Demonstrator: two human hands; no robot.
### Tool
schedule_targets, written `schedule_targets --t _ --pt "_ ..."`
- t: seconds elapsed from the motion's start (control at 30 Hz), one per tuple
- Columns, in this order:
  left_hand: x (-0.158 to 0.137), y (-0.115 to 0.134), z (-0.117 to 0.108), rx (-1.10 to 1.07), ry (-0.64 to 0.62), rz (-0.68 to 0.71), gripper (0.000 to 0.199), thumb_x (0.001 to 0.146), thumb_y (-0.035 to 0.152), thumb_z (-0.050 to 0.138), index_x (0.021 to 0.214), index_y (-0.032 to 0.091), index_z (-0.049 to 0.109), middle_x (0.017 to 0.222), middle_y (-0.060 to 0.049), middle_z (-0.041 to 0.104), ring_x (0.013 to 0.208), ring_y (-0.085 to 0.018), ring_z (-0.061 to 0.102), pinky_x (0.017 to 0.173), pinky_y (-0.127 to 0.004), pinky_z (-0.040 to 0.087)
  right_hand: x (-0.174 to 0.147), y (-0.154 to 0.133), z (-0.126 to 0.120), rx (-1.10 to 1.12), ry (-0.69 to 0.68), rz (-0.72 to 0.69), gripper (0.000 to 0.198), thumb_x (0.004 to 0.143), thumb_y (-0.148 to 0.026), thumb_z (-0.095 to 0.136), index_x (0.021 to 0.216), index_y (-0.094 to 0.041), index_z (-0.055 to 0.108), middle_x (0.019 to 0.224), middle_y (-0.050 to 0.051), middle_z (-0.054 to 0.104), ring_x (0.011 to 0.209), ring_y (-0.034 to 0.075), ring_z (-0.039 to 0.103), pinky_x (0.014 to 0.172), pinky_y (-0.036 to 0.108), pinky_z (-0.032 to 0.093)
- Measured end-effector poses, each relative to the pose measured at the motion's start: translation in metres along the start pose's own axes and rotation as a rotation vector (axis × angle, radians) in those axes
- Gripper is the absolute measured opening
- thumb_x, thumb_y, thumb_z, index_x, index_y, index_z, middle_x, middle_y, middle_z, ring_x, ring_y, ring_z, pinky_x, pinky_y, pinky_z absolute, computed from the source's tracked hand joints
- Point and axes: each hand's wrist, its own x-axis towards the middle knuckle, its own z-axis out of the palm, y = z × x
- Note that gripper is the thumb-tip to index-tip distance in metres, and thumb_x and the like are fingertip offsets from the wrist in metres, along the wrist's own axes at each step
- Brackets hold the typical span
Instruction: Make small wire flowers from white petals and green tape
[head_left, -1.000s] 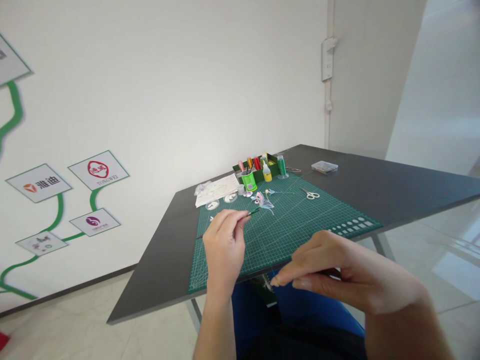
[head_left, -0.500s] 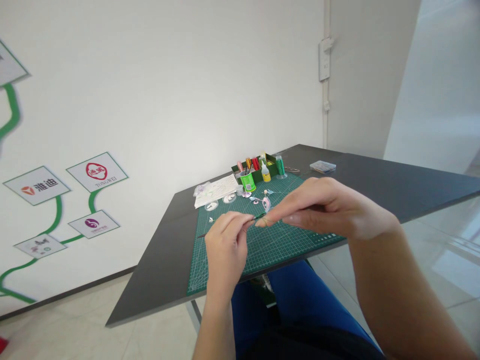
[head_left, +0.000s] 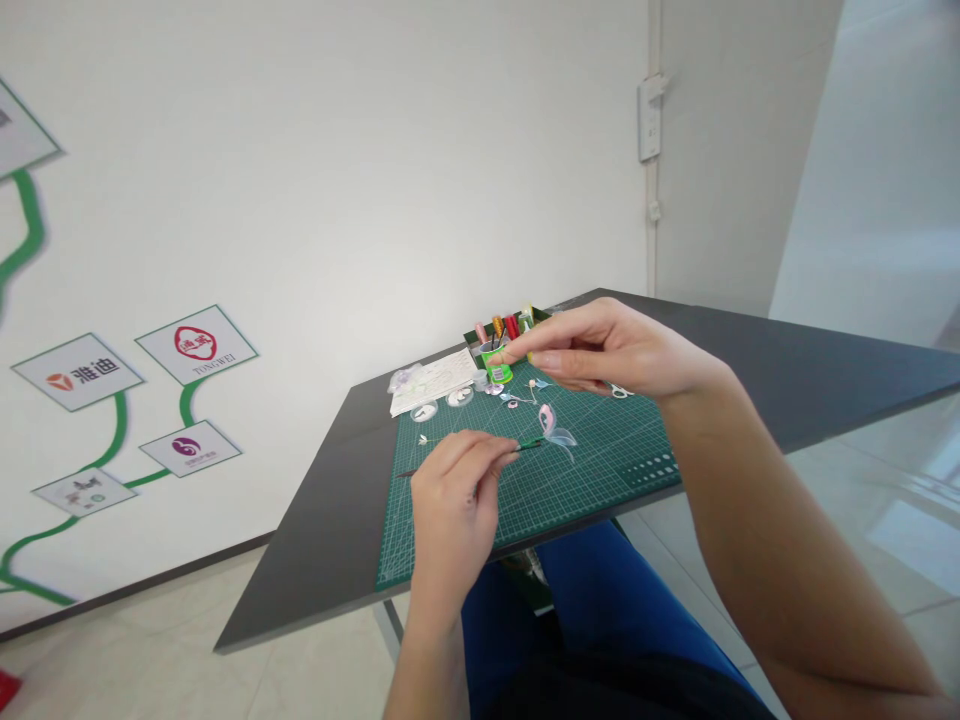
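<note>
We held the flower (head_left: 553, 427) clear of the mat (head_left: 577, 492) by its dark green stem (head_left: 530, 443), gripped just behind the bloom – probably because that spot steadied it while leaving the thin petals uncrushed. It pointed to our right, above the middle of the mat, a place that seemed to suit work between two hands. Farther back, two shallow dishes (head_left: 424, 411) kept small white pieces together, and the tub (head_left: 498, 374) stood near them with dark sticks upright in it, handy to pick out. Spools (head_left: 512, 326) stood at the back in the box (head_left: 470, 338), likely grouped to stop them rolling.

Our left hand (head_left: 456, 495) was clenched in a pinch on the stem, thumb against forefinger, the other fingers curled in. Our right hand (head_left: 630, 352) hung above the mat, its fingertips overlapping the tub in view. Thumb and forefinger lay close together – whether a fine thread ran between them, we could not tell. The scissors (head_left: 621, 391) showed only partly, beyond that hand.
</note>
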Motion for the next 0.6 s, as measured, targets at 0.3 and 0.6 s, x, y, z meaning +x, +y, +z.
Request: schedule_targets --t 0.3,0.6 --pt "0.002 0.001 0.001 -0.026 0.006 -0.009 0.013 0.090 0.017 0.060 0.088 0.020 0.072 0.082 -0.004 0.071 0.076 -0.014 0.065 0.070 -0.026 0.052 0.019 0.046 -0.003 0.058 -0.075 0.043 0.040 0.094 -0.036 0.056 0.124 -0.012 0.065 0.048 -0.009 0.039 0.042 0.005 0.034 0.042 0.019 0.026" --pt "0.004 -0.004 0.003 0.018 0.040 -0.020 0.011 0.090 0.017 0.061 0.088 0.020 0.071 0.083 -0.003 0.071 0.077 -0.013 0.065 0.071 -0.024 0.050 0.023 0.098 0.003 0.149 -0.119 0.100 0.037 0.095 -0.033 0.054 0.125 -0.014 0.065 0.047 -0.008 0.040 0.040 0.005 0.033 0.041 0.018 0.025"
